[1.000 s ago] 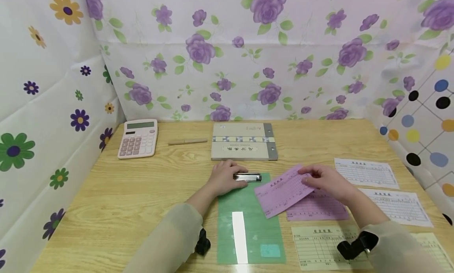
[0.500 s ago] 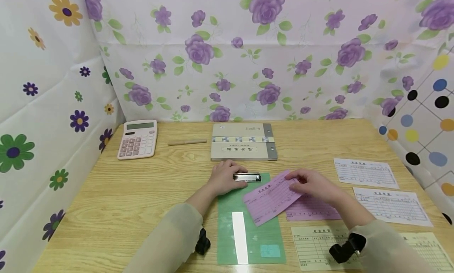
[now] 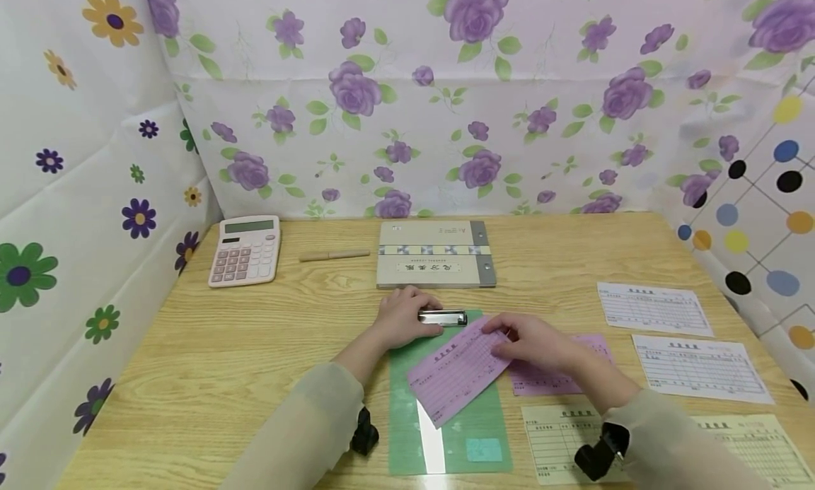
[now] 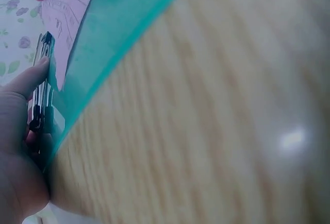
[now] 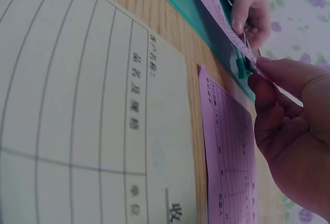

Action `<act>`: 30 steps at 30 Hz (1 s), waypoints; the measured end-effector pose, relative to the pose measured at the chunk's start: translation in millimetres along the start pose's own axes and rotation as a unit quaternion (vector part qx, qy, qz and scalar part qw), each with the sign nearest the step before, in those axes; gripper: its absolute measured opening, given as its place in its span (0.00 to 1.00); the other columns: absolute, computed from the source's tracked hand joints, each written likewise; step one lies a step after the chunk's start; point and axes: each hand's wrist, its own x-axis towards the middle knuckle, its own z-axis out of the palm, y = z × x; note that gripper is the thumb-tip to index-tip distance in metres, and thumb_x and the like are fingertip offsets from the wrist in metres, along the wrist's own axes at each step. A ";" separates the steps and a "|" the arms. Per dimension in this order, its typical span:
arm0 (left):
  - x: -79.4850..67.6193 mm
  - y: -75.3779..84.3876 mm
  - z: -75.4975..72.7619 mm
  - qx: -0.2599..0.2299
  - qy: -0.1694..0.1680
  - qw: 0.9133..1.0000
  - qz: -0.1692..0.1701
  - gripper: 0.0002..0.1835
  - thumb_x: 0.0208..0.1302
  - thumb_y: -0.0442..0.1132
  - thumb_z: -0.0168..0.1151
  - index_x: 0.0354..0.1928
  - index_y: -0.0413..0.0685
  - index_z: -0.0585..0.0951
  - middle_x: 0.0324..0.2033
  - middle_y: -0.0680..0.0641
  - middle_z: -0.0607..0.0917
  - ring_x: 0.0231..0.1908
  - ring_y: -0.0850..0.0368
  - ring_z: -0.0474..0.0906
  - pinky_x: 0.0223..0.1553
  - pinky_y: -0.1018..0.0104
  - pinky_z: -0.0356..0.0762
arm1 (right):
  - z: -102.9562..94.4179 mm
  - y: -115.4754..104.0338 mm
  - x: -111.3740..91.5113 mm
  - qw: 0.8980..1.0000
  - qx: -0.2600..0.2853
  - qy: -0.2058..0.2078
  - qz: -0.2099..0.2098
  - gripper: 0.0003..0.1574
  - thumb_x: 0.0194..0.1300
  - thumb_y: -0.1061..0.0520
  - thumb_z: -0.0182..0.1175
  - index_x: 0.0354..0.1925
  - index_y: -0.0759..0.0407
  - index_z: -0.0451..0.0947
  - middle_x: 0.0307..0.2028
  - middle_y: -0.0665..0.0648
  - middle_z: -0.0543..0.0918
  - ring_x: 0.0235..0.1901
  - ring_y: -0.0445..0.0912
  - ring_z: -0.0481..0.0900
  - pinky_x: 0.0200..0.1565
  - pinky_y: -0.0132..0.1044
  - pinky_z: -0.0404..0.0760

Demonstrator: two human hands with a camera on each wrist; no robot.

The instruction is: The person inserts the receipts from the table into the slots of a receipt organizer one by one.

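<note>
A green translucent clipboard [image 3: 455, 440] lies on the wooden table with its metal clip [image 3: 442, 318] at the far end. My left hand [image 3: 404, 318] grips that clip, thumb on the near side and fingers on the far side; the left wrist view shows the thumb [image 4: 36, 77] on the metal. Between thumb and fingers, my right hand [image 3: 531, 340] pinches a pink printed slip [image 3: 455, 373] by its right end. The slip is tilted and overlaps the clipboard just below the clip. A second pink slip [image 5: 229, 157] lies on the table under my right hand, partly hidden by it.
Yellow slips [image 3: 560, 444] lie at the front right, partly under my right sleeve, and white slips [image 3: 656, 308] farther back. Behind the clipboard is a ledger book [image 3: 433, 267]. A pen [image 3: 334, 254] and a pink calculator [image 3: 245, 252] rest at the back left.
My right hand has carried the pink slip leftward and slightly nearer, from beside the clipboard to over it. More of the second pink slip now shows. My left hand stays at the clip.
</note>
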 end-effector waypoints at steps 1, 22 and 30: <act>0.2 0.0 0.4 0.001 -0.001 1.000 0.000 0.22 0.52 0.59 0.66 0.50 0.67 0.78 0.50 0.54 0.73 0.46 0.55 0.64 0.52 0.54 0.56 | 1.8 -0.3 0.9 1.000 -0.003 0.000 0.000 0.20 0.60 0.53 0.63 0.52 0.48 0.76 0.43 0.50 0.78 0.41 0.45 0.74 0.47 0.43 0.71; -1.1 1.5 3.7 0.023 0.008 1.000 0.013 0.22 0.56 0.61 0.62 0.52 0.65 0.78 0.52 0.55 0.73 0.49 0.55 0.64 0.48 0.57 0.57 | 22.9 -8.7 11.2 0.996 -0.083 0.004 -0.017 0.21 0.59 0.57 0.64 0.52 0.52 0.75 0.47 0.49 0.78 0.47 0.43 0.73 0.52 0.45 0.70; 1.3 2.2 2.1 0.023 -0.007 1.000 -0.001 0.23 0.55 0.61 0.62 0.53 0.69 0.76 0.53 0.54 0.72 0.50 0.54 0.63 0.50 0.53 0.56 | 21.6 -10.6 12.5 0.995 -0.093 0.000 -0.021 0.20 0.60 0.58 0.63 0.51 0.53 0.75 0.47 0.50 0.78 0.48 0.44 0.74 0.53 0.45 0.70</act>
